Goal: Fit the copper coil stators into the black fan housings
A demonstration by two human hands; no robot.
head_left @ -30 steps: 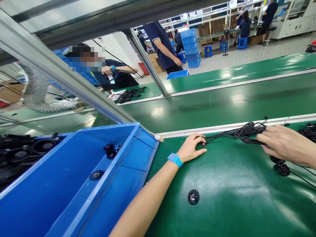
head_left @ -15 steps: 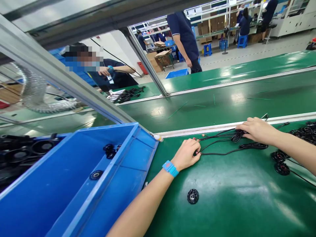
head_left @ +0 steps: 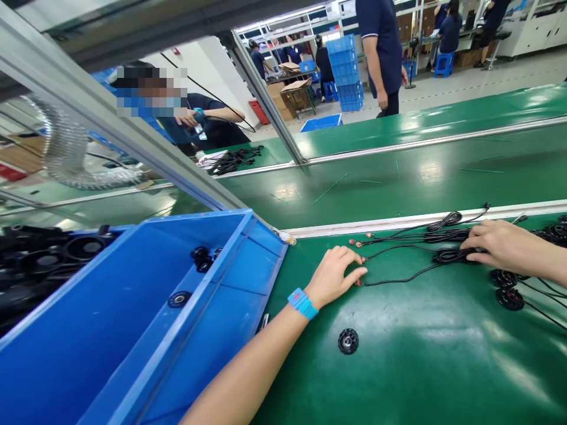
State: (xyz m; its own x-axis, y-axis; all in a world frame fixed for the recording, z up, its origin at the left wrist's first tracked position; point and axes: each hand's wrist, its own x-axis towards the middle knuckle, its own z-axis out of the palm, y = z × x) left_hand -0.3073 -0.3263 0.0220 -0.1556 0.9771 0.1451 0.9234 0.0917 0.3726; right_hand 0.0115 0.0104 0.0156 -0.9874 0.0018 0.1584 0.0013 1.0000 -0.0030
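Observation:
Black cables (head_left: 398, 282) with small reddish ends lie across the green work surface (head_left: 425, 366). My left hand (head_left: 334, 276), a blue band on its wrist, has thumb and fingers apart beside the reddish cable ends, touching or nearly touching them. My right hand (head_left: 498, 245) has its fingers closed on a coiled black cable bundle (head_left: 452, 255). Another coiled cable (head_left: 445, 221) lies just behind that bundle. Nearer to me, a round black part (head_left: 348, 341) rests alone on the surface. Two more round black parts (head_left: 509, 298) with cables lie below my right hand.
A large blue bin (head_left: 225, 307) stands at the left, holding several black parts. Black housings (head_left: 44, 260) fill another container at far left. A white-edged rail (head_left: 390, 225) runs behind the cables. A metal post (head_left: 177, 159) slants across. Across the line, a person (head_left: 217, 121) works.
My right hand has moved right and now grips the nearer coil. The farther cables lie loose. My left thumb and fingers have spread at the reddish ends. The background person has shifted right.

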